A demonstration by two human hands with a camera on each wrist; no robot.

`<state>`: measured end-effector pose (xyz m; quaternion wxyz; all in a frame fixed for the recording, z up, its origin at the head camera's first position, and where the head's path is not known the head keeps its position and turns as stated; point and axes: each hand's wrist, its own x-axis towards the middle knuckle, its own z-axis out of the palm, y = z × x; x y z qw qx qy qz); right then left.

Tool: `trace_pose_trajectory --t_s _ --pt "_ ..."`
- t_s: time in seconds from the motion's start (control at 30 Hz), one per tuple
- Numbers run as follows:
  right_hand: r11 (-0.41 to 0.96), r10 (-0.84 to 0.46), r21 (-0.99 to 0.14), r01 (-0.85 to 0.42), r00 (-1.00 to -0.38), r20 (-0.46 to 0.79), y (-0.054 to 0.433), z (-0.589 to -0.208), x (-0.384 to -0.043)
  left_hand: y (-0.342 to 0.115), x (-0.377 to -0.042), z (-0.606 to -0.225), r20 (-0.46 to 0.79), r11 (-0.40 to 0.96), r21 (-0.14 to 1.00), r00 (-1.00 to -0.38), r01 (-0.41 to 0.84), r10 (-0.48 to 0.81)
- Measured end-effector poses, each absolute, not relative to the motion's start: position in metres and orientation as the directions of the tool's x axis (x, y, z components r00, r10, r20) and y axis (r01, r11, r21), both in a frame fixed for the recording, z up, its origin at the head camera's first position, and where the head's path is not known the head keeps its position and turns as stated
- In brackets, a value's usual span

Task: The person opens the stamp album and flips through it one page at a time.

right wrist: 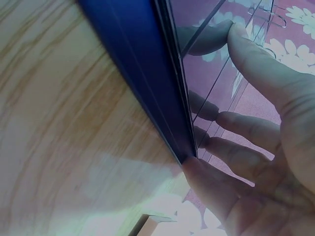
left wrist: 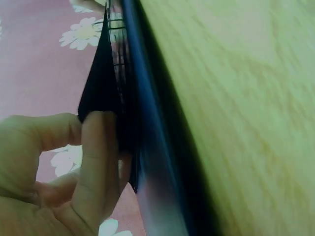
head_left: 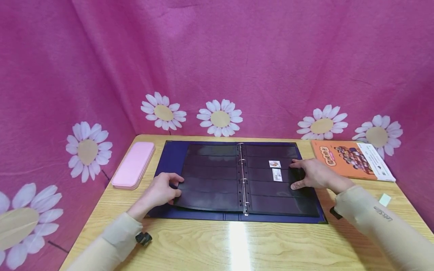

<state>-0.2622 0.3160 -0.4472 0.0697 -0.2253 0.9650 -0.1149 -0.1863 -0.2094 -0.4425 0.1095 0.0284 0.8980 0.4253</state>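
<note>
A dark blue ring-binder stamp album point(head_left: 174, 158) lies open on the table, with black pocket pages on both sides of its metal rings point(head_left: 242, 180). My left hand point(head_left: 162, 190) pinches the outer edge of the left black page point(left wrist: 96, 83), which lifts away from the cover in the left wrist view. Fingertips of my right hand point(head_left: 313, 174) touch the right black page point(head_left: 264, 205) near its outer edge, thumb and fingers spread; their reflections show in the glossy surface in the right wrist view. Two small stamps, an upper one point(head_left: 274, 164) and a lower one point(head_left: 277, 175), sit in that page.
A pink case point(head_left: 133, 165) lies left of the album on the wooden table point(head_left: 190, 244). To the right is an orange book point(head_left: 349, 160), with a pale green slip point(head_left: 384, 200) nearer my right forearm. A pink daisy-print cloth point(head_left: 217, 67) hangs behind and at the sides.
</note>
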Motion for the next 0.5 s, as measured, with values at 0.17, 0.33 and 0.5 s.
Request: trace_pose_trajectory --t_s 0.17,0.33,0.5 --pt "0.875 -0.445 -0.254 -0.412 -0.891 -0.087 0.315 -0.447 -0.262 -0.207 -0.189 -0.446 -0.168 0.694 0.720 -0.970 -0.001 0.173" --pt "0.869 -0.454 -0.258 -0.422 -0.888 -0.078 0.317 -0.449 -0.263 -0.210 -0.198 -0.459 -0.076 0.823 0.551 -0.974 0.137 0.213" --pt "0.845 -0.497 -0.258 -0.469 -0.866 -0.052 0.322 -0.451 -0.276 -0.192 -0.189 -0.432 -0.034 0.920 0.338 -0.974 0.198 0.223"
